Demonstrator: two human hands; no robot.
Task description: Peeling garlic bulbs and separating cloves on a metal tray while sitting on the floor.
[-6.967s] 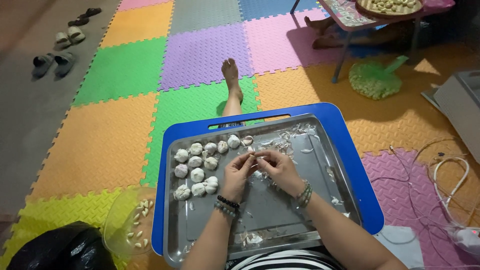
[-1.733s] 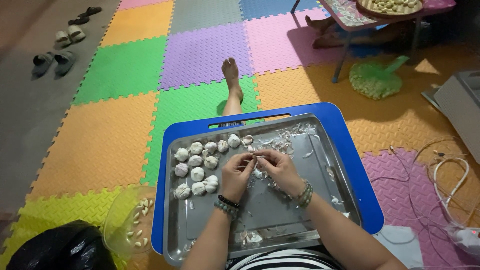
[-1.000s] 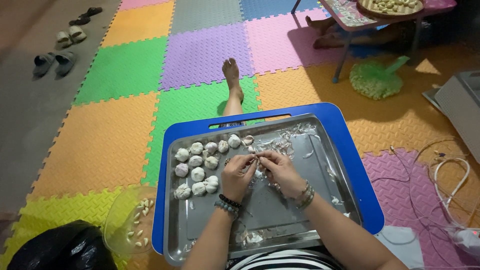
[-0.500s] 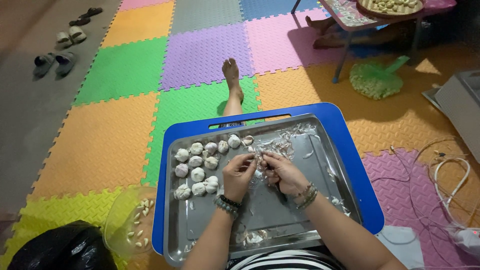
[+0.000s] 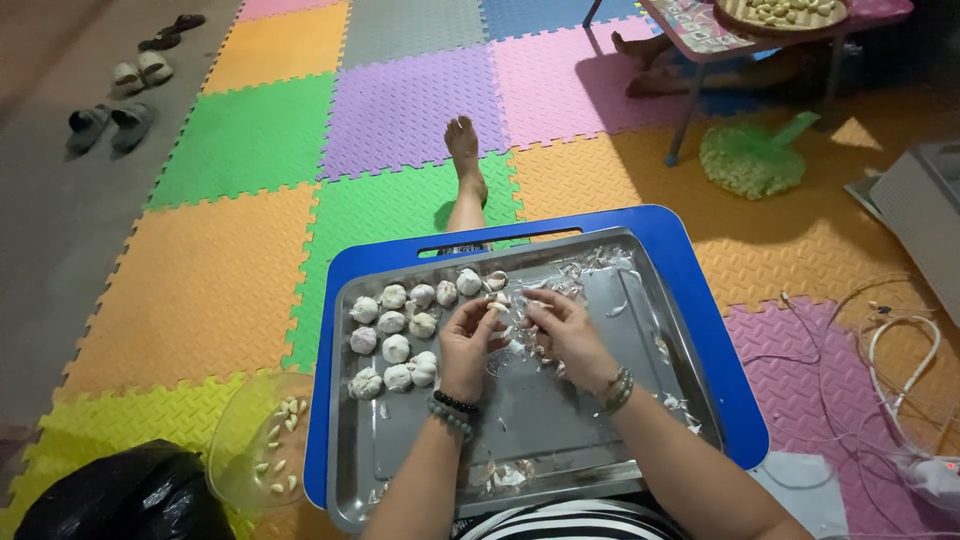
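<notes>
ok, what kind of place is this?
Probably a home floor used for food prep: coloured foam floor mats, sandals left at the edge, and a steel tray of garlic bulbs on the person's lap.

White garlic bulbs [image 5: 392, 335] are lying on a silver tray [image 5: 560, 440] rimmed by a blue board [image 5: 700, 330]. Around it, foam mats [image 5: 250, 140] are showing a green, purple, orange, pink and yellow patchwork.

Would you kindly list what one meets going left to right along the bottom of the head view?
Black plastic bag → clear plastic bowl of peeled garlic cloves → whole garlic bulbs → left hand → right hand → white coiled cable.
</notes>
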